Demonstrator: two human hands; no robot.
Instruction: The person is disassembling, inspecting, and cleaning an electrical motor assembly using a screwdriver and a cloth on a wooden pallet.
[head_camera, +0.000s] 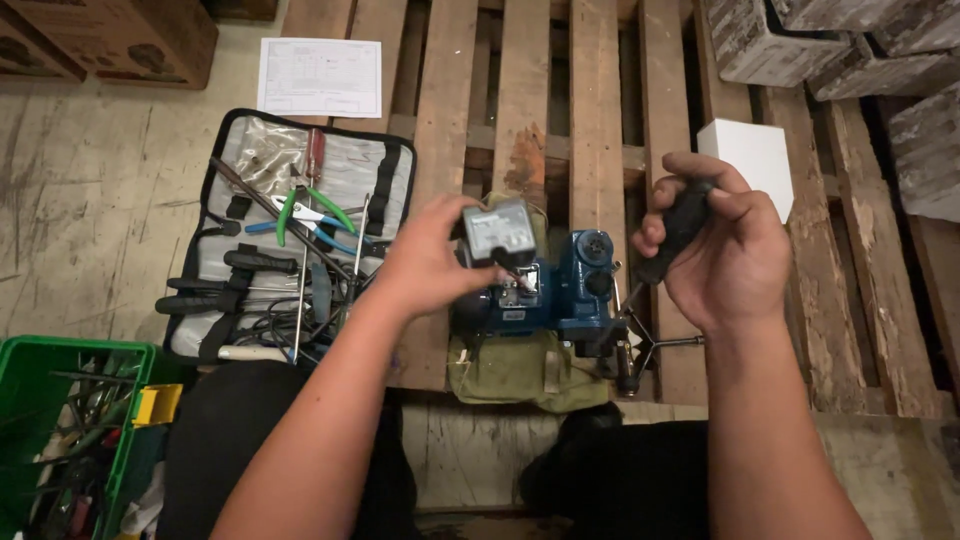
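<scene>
Holding a grey cover (497, 230) over a blue pump (545, 290) on a pallet (520, 90).
Left hand (425, 262) pinching cover clear at 9 o'clock; right hand (725, 250) wrapped around a screwdriver (672, 240), tip angled toward pump; green cloth (525, 370) cushioning underneath.

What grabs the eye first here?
The blue machine on an olive cloth, centre of the wooden pallet. The left hand holds a grey box-shaped part over it; the right hand grips a black-handled screwdriver. An open tool pouch lies left.
</scene>
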